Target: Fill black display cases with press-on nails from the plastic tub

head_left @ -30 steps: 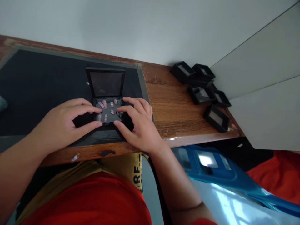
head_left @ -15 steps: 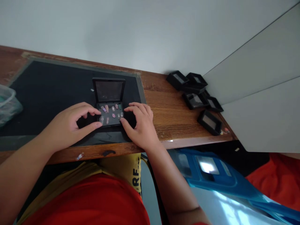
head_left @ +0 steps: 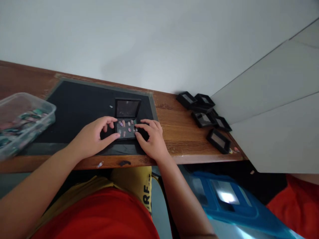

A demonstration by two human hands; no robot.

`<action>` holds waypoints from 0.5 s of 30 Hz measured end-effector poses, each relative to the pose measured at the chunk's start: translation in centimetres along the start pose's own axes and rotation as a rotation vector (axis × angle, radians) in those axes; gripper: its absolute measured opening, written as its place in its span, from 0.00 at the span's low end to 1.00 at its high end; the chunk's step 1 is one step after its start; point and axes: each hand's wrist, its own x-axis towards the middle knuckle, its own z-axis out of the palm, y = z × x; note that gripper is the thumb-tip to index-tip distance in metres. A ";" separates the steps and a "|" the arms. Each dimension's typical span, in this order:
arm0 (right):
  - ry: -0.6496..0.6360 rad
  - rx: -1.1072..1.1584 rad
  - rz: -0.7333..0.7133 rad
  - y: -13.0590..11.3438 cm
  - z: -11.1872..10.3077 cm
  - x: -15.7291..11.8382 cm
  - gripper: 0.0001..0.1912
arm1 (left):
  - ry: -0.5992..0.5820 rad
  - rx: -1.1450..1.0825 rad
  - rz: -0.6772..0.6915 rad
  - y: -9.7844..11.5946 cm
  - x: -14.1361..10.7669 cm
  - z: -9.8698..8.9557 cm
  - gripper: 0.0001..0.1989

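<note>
A small black box (head_left: 128, 136) stands on the black mat with its windowed lid (head_left: 128, 108) raised. Several decorated false nails (head_left: 129, 129) in pink, purple and clear tones lie in rows on its dark insert. My left hand (head_left: 96, 137) grips the left side of the box, thumb near the front corner and index finger farther back. At the right edge, the thumb and index finger of my right hand (head_left: 151, 139) are closed around a false nail (head_left: 134, 130) in the end of the row, which they partly hide.
A clear plastic tub (head_left: 51, 114) with several packed pieces stands at the left on the black mat (head_left: 82, 103). Several closed black boxes (head_left: 219, 141) lie at the right of the wooden table (head_left: 171, 116). Below is a blue plastic chair (head_left: 224, 199); a person's red clothing (head_left: 296, 205) shows beside it.
The camera view has swung left, so more of the tub shows and the table sits lower. My hands stay at the box; the thumb and index finger of my right hand remain at its right edge.
</note>
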 end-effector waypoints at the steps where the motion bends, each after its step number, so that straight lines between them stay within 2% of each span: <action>1: 0.011 0.005 -0.008 0.1 -0.1 0.0 0.14 | 0.039 0.006 0.006 0.3 -0.2 -0.1 0.26; 3: 0.032 0.012 -0.017 0.4 -0.2 0.1 0.15 | 0.143 0.046 0.052 1.3 -0.8 -0.7 0.28; 5: 0.035 0.014 0.003 0.9 -0.3 0.3 0.15 | 0.241 0.070 0.157 2.4 -1.9 -1.5 0.30; 8: 0.042 0.021 0.023 1.4 -0.2 0.7 0.16 | 0.310 0.099 0.254 3.6 -4.5 -3.2 0.31; 11: 0.046 0.013 0.034 1.5 -0.2 0.9 0.15 | 0.369 0.118 0.188 3.8 -8.1 -5.6 0.32; 15: 0.041 -0.002 0.041 1.4 -0.3 1.0 0.15 | 0.505 0.240 0.016 1.8 -11.0 -10.8 0.35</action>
